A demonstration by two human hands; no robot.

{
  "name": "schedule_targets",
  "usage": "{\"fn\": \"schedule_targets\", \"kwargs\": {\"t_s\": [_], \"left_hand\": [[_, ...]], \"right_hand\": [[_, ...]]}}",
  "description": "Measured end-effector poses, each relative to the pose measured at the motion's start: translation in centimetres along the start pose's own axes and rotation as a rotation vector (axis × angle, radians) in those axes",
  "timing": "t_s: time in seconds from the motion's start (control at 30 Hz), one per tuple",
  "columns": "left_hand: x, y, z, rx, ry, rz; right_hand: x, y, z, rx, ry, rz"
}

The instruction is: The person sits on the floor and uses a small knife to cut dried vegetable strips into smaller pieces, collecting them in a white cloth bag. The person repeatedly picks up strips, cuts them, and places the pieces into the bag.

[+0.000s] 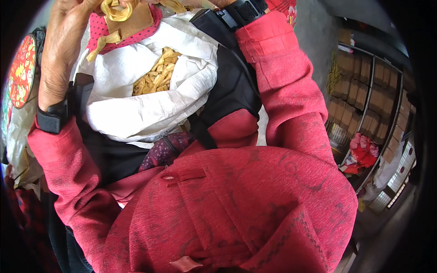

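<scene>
At the top left, my left hand (68, 29) is raised with its fingers curled at the picture's upper edge. Those fingers close on a looped, pale yellow strip (117, 11). Of my right hand (221, 2) only a sliver by the wrist shows at the top; its fingers lie outside the picture. Beneath the loop is a flat brown piece (131, 22) on a pink cloth with dark dots (96, 28). Another yellow strip (104, 43) hangs over this cloth. A white woven sack (136, 119) stands open in front of me, holding many short yellow-brown folded pieces (159, 73).
On the right, a metal rack (372, 84) holds stacked brown bundles, with red and pink cloth (363, 150) by its lower end. A red floral round item (22, 70) and clear plastic bags (20, 132) are at the left. Grey floor (314, 36) lies beyond my right arm.
</scene>
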State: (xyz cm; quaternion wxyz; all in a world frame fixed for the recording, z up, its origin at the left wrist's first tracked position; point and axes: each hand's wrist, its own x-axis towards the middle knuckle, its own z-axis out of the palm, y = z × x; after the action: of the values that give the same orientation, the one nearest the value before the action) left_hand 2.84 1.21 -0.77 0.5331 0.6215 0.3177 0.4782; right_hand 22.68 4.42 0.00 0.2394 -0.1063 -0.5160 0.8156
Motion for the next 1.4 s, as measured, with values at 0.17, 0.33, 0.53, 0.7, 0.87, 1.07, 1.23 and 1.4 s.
{"fn": "schedule_targets", "kwargs": {"t_s": [0.17, 0.33, 0.53, 0.7, 0.87, 1.07, 1.23, 1.4], "left_hand": [[-0.7, 1.5, 0.5, -0.118, 0.036, -0.133], [-1.2, 1.4, 0.8, -0.091, 0.026, -0.087], [-1.1, 0.9, 0.0, -0.069, -0.067, -0.159], [-1.2, 1.3, 0.3, -0.005, 0.025, -0.212], [-1.4, 1.7, 0.3, -0.05, -0.015, -0.167], [-1.4, 2.5, -0.6, -0.132, -0.218, -0.311], [-1.2, 2.2, 0.0, -0.106, -0.156, -0.276], [-0.3, 1.0, -1.4, -0.1, -0.134, -0.304]], "right_hand": [[0.1, 1.3, 3.0, 0.039, 0.325, 0.03], [-1.2, 2.2, 5.4, 0.236, 0.308, -0.022], [1.5, 2.6, 1.8, 0.202, -0.007, 0.098], [1.1, 1.2, 0.4, 0.096, 0.043, 0.204], [0.4, 0.0, 1.5, -0.246, 0.121, 0.237], [0.1, 4.4, 4.4, 0.346, 0.245, 0.012], [0.8, 3.1, 1.7, -0.057, 0.062, -0.014], [0.4, 2.5, 1.9, -0.616, 0.244, -0.176]]}}
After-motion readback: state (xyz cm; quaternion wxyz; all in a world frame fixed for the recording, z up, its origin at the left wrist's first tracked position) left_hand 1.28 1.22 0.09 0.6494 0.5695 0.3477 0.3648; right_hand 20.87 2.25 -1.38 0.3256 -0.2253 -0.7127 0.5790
